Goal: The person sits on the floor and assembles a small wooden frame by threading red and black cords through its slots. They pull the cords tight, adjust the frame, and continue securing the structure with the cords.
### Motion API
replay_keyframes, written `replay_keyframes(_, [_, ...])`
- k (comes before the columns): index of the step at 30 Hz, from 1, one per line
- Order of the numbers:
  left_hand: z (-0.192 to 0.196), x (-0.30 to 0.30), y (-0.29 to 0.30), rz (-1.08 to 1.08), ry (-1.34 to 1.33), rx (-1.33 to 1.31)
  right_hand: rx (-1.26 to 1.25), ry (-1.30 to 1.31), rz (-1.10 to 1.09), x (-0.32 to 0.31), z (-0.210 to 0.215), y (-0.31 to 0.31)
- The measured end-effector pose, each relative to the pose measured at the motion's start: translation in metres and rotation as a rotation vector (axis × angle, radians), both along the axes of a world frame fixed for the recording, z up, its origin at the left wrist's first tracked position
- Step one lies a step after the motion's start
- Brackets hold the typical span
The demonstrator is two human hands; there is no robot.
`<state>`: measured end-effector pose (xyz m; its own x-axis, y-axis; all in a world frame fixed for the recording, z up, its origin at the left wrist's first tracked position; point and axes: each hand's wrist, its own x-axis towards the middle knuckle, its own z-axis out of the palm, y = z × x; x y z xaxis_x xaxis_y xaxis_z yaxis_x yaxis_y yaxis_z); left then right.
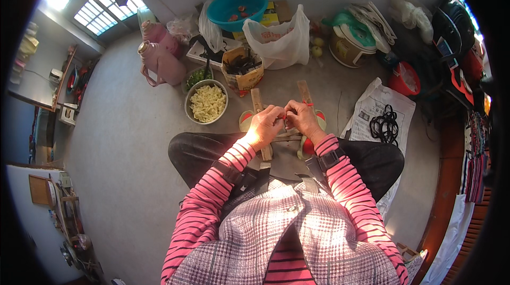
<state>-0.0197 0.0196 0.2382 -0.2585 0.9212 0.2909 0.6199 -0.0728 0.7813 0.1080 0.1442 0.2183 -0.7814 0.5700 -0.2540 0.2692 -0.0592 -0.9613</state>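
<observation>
My left hand [265, 126] and my right hand [304, 119] meet in front of me, fingers bent and pinched close together. A tiny dark and reddish bit shows between the fingertips, too small to name. A small red mark shows at my right hand's fingers. Beneath the hands is a wooden frame with a left slat [256, 99] and a right slat [304, 91], joined by crosspieces lower down. My hands partly cover it. Pale footwear with red patches shows on both sides of the frame.
Left of the frame stand a metal bowl of pale food pieces [208, 103], a cardboard box of dark strips [242, 69] and pink thermoses [162, 64]. Behind are a teal basin [237, 9] and a white plastic bag [279, 40]. Black loops [384, 125] lie on a white sack [404, 105] at right.
</observation>
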Motion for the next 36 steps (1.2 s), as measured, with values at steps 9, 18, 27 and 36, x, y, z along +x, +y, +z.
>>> replay_keyframes(9, [-0.013,-0.008,0.004,0.007,-0.299,-0.193,-0.010,0.035,0.059,0.001,-0.007,0.002])
replay_keyframes(18, [-0.033,-0.019,0.011,-0.093,-0.657,-0.236,-0.012,-0.006,0.108,0.003,-0.006,0.005])
replay_keyframes(27, [-0.013,0.000,0.005,0.150,-0.136,-0.034,0.016,-0.023,0.101,0.003,-0.004,0.005])
replay_keyframes(36, [-0.010,0.004,0.003,0.144,-0.122,-0.039,0.028,-0.011,0.029,0.001,-0.008,0.004])
